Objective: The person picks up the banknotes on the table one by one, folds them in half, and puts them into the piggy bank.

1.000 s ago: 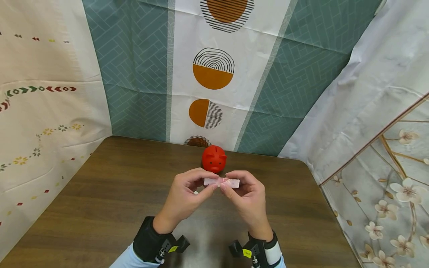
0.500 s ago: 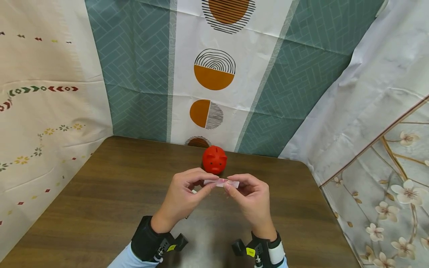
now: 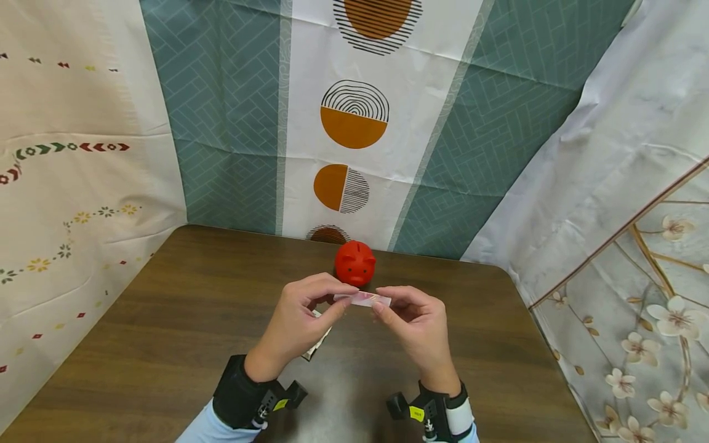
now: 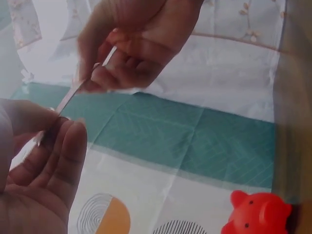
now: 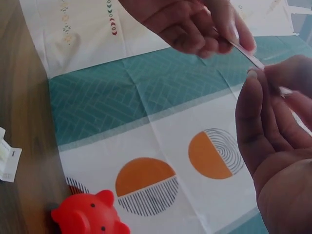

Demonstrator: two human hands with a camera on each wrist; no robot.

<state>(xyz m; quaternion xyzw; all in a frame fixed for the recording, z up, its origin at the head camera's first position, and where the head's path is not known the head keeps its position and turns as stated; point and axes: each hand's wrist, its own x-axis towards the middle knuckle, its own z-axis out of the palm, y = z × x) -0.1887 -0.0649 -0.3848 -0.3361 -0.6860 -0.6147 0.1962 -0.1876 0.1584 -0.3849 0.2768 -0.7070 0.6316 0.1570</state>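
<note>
A narrow strip of pink and white paper, like a folded banknote (image 3: 365,299), is held up over the table between both hands. My left hand (image 3: 301,320) pinches its left end between thumb and fingers. At the other end, the thumb and fingers of my right hand (image 3: 420,326) grip it. From the left wrist view the folded banknote (image 4: 70,97) appears almost edge-on. Just beyond the hands stands a red piggy bank (image 3: 354,264), its slot on top. Partly hidden beneath the left hand, a pale printed paper (image 3: 316,346) lies on the table.
The brown wooden table (image 3: 166,320) ends at a patterned curtain (image 3: 232,123) behind the piggy bank. White floral cloth (image 3: 626,277) hangs at the right, and cream cloth (image 3: 83,215) at the left. Part of a pale paper (image 5: 9,158) shows in the right wrist view.
The thumbs have slid apart from the middle of the strip towards its ends. My left hand has shifted slightly left, uncovering more of the paper on the table. The piggy bank stays put.
</note>
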